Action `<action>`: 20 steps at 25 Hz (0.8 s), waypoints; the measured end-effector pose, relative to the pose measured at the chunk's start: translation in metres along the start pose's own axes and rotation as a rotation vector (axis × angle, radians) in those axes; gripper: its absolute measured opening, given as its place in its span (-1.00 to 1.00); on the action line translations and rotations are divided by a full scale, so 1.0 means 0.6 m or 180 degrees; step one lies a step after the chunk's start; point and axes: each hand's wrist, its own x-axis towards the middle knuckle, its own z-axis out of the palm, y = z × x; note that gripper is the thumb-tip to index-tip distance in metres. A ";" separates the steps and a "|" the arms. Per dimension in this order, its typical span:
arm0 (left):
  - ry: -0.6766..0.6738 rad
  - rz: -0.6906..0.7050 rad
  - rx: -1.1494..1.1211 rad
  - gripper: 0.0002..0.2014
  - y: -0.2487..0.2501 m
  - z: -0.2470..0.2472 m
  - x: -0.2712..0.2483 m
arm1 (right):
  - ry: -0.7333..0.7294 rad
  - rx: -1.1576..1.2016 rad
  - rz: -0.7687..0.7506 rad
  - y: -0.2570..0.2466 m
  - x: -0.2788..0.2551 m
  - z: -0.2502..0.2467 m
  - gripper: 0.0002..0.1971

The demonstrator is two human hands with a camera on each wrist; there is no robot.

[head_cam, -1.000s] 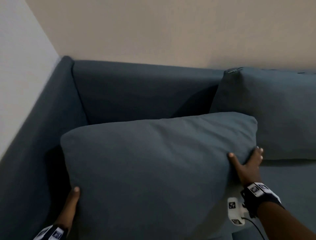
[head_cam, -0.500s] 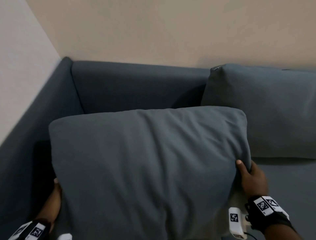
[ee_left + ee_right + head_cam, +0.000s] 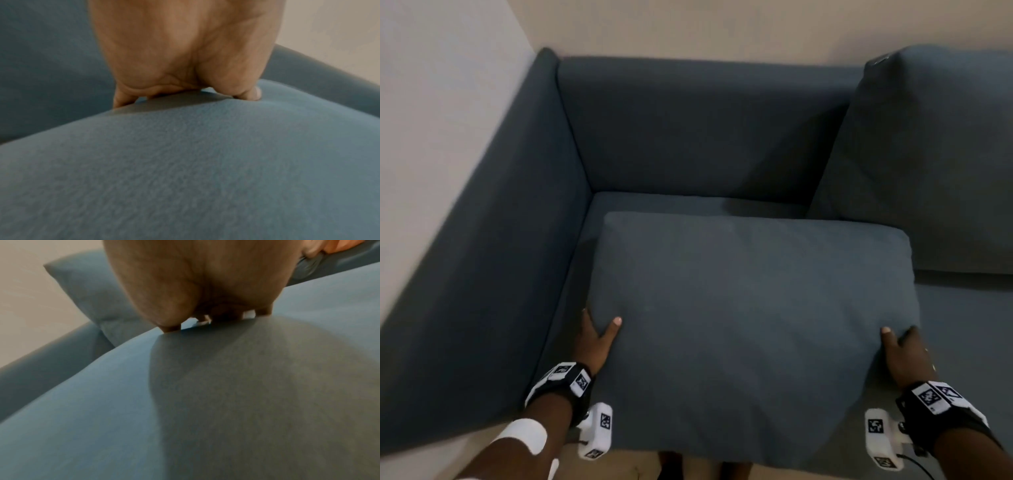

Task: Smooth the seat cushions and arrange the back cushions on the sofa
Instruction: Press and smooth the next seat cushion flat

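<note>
I hold one loose cushion (image 3: 750, 318) between both hands. It is a plump, rectangular pad in dark blue-grey woven fabric, lightly creased across its top face, with rounded corners and a soft bulge in the middle. It lies almost flat over the front of the sofa seat (image 3: 688, 202), its near edge overhanging the seat front toward me.

Left hand (image 3: 597, 337): grip pinching the cushion's left edge, thumb on the top face, fingers wrapped round the side and hidden under the fabric. In the left wrist view the thumb tip dents the cloth (image 3: 185, 162).

Right hand (image 3: 902, 356): grip pinching the right edge in the same manner, thumb on top, fingers curled down the side.

A second cushion (image 3: 928, 164), same fabric, stands upright against the sofa back (image 3: 698, 126), beyond and to the right of my right grip; a zip pull shows at its top corner. The sofa arm (image 3: 493, 260) runs along the outer side of my left grip, against a pale wall (image 3: 431, 120).
</note>
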 end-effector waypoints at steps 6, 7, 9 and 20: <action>-0.0328 0.0362 0.0141 0.17 -0.028 -0.032 -0.036 | -0.0117 -0.1172 -0.0776 -0.123 -0.199 0.114 -0.04; -0.0423 0.0515 0.0241 0.21 -0.048 -0.033 -0.053 | -0.0301 -0.1375 -0.1175 -0.141 -0.242 0.151 -0.01; -0.0582 0.0785 0.0421 0.32 -0.093 -0.034 -0.075 | -0.0532 -0.1698 -0.2057 -0.171 -0.318 0.223 0.01; -0.0132 -0.0211 -0.0807 0.23 -0.216 -0.049 -0.123 | -0.0952 -0.2251 -0.4509 -0.321 -0.516 0.347 0.05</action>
